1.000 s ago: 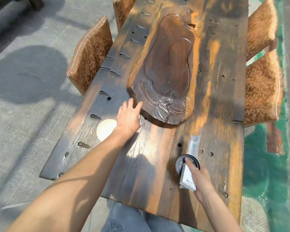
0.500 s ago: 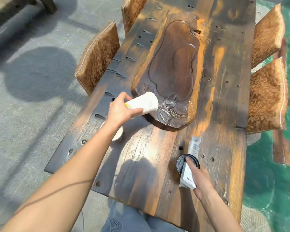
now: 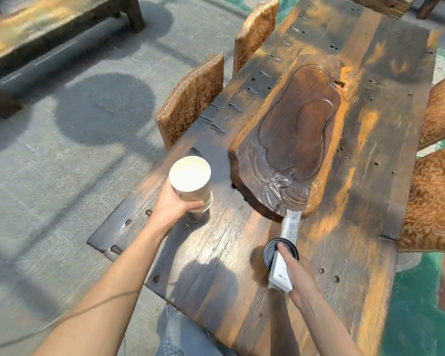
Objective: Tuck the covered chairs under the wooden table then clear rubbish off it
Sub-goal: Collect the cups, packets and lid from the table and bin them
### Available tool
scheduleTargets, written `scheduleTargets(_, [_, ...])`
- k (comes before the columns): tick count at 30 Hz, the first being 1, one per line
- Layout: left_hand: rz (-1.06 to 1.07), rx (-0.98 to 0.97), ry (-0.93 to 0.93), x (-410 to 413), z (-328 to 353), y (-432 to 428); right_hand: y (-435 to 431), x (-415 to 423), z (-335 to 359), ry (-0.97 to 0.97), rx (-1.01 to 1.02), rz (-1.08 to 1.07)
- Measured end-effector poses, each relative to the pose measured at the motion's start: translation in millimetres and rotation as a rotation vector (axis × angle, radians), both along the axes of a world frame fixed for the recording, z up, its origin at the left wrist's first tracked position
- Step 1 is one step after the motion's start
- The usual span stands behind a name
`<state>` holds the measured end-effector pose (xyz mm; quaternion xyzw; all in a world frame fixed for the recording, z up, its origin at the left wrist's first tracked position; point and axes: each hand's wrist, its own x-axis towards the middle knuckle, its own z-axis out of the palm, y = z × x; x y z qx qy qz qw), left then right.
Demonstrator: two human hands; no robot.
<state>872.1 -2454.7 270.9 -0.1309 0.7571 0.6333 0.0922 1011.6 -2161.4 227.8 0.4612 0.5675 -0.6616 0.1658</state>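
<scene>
My left hand point(image 3: 171, 208) grips a white paper cup point(image 3: 190, 176), upright with its open mouth facing me, nested over a second cup whose rim shows below. It hovers above the near left part of the wooden table point(image 3: 224, 265). My right hand point(image 3: 299, 281) holds a white paper packet point(image 3: 287, 245) together with a black plastic lid point(image 3: 270, 251), low over the table's near end. Chairs with gold patterned covers stand pushed against the table: two on the left point(image 3: 190, 101) and two on the right point(image 3: 437, 201).
A carved dark wooden tea tray point(image 3: 293, 140) lies along the table's middle. A wooden bench point(image 3: 36, 29) stands at the far left on grey concrete. Green painted floor point(image 3: 416, 304) runs along the right side. My jeans show below the table's near edge.
My left hand picked up a cup lying by the tea tray, turned it upright and set it into the other cup that stood on the table. My right hand kept its hold.
</scene>
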Motion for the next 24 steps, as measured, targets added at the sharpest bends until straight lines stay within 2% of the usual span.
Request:
scheduleTargets(6, [-0.013,-0.116,0.006,20,-27,-3,7,14,-12,-0.028,0.046,0.011])
scheduleTargets(13, [-0.112,-0.015,-0.008,34,-35,-13,2,21,-17,-0.01,0.026,0.034])
scheduleTargets(16, [-0.156,-0.103,0.042,34,-36,-12,0,22,-16,0.002,0.021,0.037])
scheduleTargets(22, [-0.309,-0.425,0.115,26,-48,4,-5,27,-12,0.004,0.014,0.054])
scheduleTargets(24, [-0.289,-0.486,0.172,25,-52,5,-10,26,-10,0.009,0.017,0.064])
